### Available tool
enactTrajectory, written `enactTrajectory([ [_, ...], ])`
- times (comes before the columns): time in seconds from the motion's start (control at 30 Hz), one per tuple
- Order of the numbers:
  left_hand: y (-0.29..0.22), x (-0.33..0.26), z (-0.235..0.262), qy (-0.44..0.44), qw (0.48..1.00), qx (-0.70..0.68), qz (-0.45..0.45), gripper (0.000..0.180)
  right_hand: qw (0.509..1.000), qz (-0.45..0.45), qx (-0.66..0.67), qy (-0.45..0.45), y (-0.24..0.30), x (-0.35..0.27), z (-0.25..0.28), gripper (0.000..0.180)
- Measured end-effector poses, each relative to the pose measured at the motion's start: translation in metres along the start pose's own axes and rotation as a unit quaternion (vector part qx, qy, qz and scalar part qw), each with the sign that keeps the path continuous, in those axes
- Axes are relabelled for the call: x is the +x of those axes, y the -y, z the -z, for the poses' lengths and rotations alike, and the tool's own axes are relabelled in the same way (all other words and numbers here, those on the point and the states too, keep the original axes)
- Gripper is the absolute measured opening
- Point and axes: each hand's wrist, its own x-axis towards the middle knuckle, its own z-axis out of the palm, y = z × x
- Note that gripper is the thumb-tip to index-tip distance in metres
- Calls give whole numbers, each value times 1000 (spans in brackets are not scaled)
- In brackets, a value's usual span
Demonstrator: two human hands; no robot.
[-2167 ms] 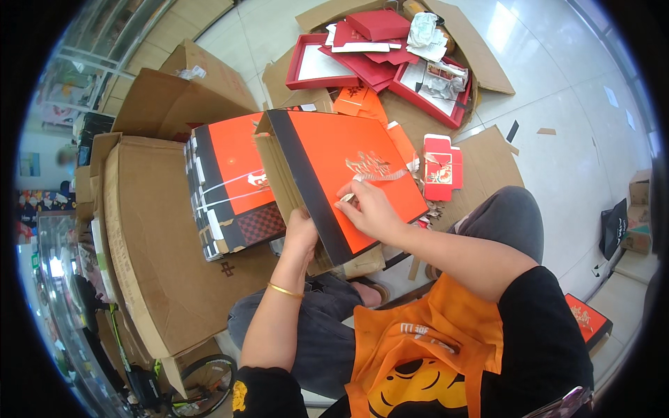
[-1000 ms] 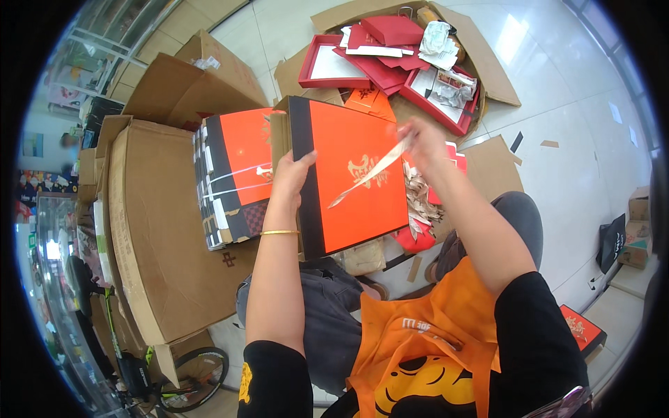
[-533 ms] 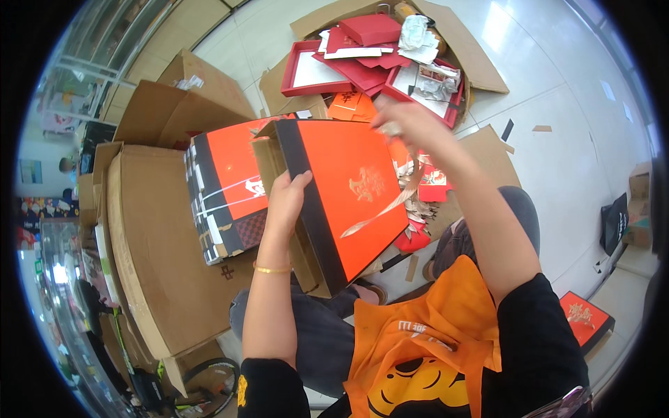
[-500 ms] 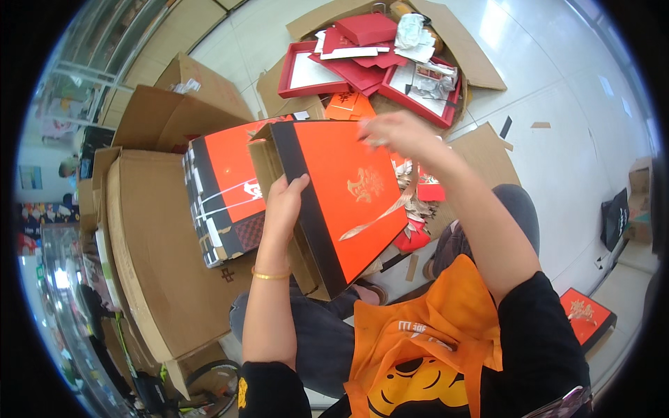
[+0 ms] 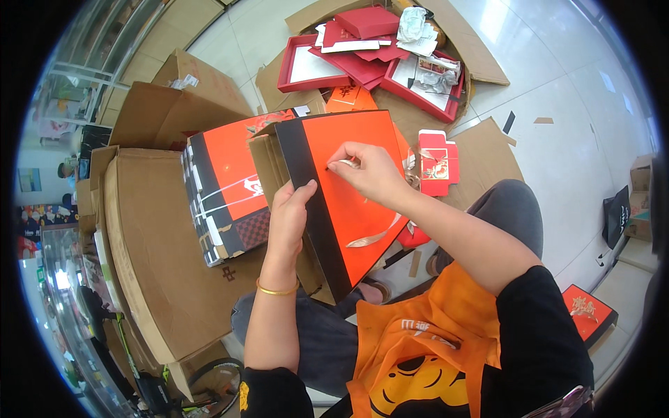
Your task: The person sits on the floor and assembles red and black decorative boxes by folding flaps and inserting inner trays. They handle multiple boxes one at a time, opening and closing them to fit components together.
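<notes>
A: In the head view, the left hand (image 5: 289, 219) is clamped on the near edge of the orange gift bag (image 5: 348, 188), thumb over its black side panel, holding it tilted above the lap. The right hand (image 5: 373, 171) pinches the pale ribbon handle (image 5: 376, 237) near the bag's top edge, fingers closed on the ribbon.

B: How would you do this well?

A: I'd judge it wants the left hand to hold the bag rigid while the right works the ribbon close to the hole, so the card face doesn't crease or tear.

B: And the bag itself?

A: Flat, glossy orange front with a wide black band down its left side and a brown card insert (image 5: 268, 164) behind it. The ribbon loops loose across the lower front.

B: What lies around the bag?

A: Just left of it is a stack of matching orange bags (image 5: 226, 191) on a big cardboard box (image 5: 164, 258). Beyond the bag, red tray boxes (image 5: 369, 52) lie on flattened cardboard; right of it, a small red carton (image 5: 439, 160).
</notes>
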Motion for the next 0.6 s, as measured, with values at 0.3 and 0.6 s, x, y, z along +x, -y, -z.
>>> enactTrajectory([
  [0.3, 0, -6, 0, -19, 1000, -2, 16, 27, 990, 107, 68, -64, -30, -4, -29, 8],
  [0.6, 17, 1, 2, -21, 999, 9, 42, 30, 984, 143, -45, -93, -34, -10, -37, 2],
])
